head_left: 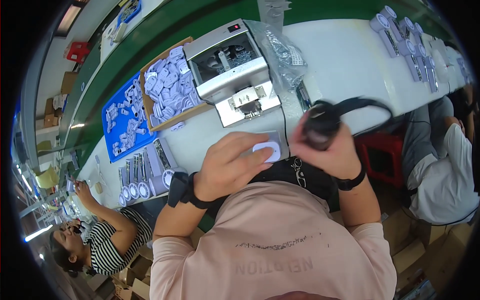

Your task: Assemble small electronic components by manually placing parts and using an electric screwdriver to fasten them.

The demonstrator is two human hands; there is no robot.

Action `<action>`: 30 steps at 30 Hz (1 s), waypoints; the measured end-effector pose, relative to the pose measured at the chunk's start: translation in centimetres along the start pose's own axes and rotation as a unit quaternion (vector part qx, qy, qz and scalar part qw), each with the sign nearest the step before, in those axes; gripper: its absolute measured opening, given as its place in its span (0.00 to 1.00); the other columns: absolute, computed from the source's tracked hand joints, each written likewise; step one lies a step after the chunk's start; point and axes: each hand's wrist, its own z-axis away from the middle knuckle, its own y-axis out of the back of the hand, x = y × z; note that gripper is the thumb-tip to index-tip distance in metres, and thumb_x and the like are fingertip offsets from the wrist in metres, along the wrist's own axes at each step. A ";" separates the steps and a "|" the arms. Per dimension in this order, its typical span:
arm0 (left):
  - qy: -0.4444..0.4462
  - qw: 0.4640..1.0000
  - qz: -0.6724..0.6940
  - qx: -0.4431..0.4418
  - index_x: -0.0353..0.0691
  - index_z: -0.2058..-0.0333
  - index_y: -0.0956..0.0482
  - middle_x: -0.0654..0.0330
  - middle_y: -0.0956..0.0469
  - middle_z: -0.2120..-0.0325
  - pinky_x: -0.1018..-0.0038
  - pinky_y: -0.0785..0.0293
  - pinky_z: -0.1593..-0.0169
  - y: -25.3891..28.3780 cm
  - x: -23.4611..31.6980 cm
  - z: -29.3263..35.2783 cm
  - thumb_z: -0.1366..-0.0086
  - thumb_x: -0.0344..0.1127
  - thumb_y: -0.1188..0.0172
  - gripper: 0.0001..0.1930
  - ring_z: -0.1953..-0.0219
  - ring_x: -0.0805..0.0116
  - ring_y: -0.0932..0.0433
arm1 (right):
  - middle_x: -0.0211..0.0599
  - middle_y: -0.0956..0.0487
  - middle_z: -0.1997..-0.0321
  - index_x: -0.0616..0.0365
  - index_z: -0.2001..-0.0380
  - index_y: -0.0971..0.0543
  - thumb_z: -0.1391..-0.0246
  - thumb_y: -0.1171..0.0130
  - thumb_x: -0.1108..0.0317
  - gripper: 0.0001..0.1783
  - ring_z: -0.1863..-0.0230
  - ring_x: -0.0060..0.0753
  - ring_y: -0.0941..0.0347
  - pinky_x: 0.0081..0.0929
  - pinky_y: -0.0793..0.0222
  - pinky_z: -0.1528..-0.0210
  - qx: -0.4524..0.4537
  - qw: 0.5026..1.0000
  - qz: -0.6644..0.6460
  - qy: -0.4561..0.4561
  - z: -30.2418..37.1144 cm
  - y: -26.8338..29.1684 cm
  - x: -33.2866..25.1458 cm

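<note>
My left hand (pixel 227 162) is closed on a white plastic part (pixel 269 150) with a rounded end, its fingers pressing along the near side. Beneath that part, a greyish block (pixel 280 142) shows at the table's front edge; what joins them is hidden. Wrapped round a black electric screwdriver (pixel 321 122) is my right hand (pixel 342 155), just right of the part and smeared by motion. The tool's thick cable (pixel 370 103) loops off to the right, and its tip cannot be made out. Straight ahead of both hands stands a silver screw feeder (pixel 237 90).
Left of the feeder are a cardboard box (pixel 145 95) of white plastic pieces and a blue tray (pixel 112 155) of small parts. Several assembled white units (pixel 142 182) stand at the near left, more (pixel 410 47) at the far right. A clear plastic bag (pixel 280 50) lies beside the feeder. Co-workers sit on both sides.
</note>
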 end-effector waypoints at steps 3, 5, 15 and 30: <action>-0.016 0.999 -0.025 0.029 0.39 0.54 0.16 0.50 0.17 0.50 0.62 0.21 0.54 0.6 0.7 1.0 0.44 0.28 0.27 0.18 0.56 0.51 0.18 | 0.36 0.22 0.69 0.62 0.50 0.26 0.50 0.32 0.81 0.23 0.70 0.27 0.23 0.29 0.25 0.66 0.071 0.995 -0.058 0.027 -0.3 1.6 -1.9; 0.004 1.000 -0.016 0.025 0.37 0.53 0.17 0.46 0.17 0.52 0.61 0.21 0.53 0.9 0.5 1.3 0.43 0.26 0.28 0.18 0.56 0.48 0.17 | 0.36 0.23 0.70 0.62 0.49 0.28 0.49 0.33 0.83 0.24 0.72 0.28 0.24 0.28 0.26 0.69 0.045 0.989 -0.087 0.109 -1.5 1.2 -2.9; 0.012 0.998 0.028 0.062 0.37 0.54 0.18 0.47 0.17 0.51 0.61 0.21 0.53 1.2 -0.1 3.0 0.42 0.24 0.30 0.17 0.55 0.48 0.17 | 0.37 0.23 0.71 0.61 0.50 0.31 0.47 0.34 0.85 0.23 0.73 0.27 0.25 0.24 0.26 0.71 -0.004 0.903 0.077 0.422 -8.7 -7.7 -3.7; 0.056 0.979 0.111 0.165 0.36 0.52 0.18 0.52 0.17 0.59 0.63 0.21 0.55 -0.3 -0.3 3.6 0.44 0.28 0.26 0.20 0.59 0.51 0.19 | 0.32 0.26 0.73 0.56 0.46 0.30 0.40 0.39 0.76 0.20 0.79 0.26 0.31 0.28 0.31 0.74 0.028 0.959 -0.009 0.283 -5.3 -8.4 -6.5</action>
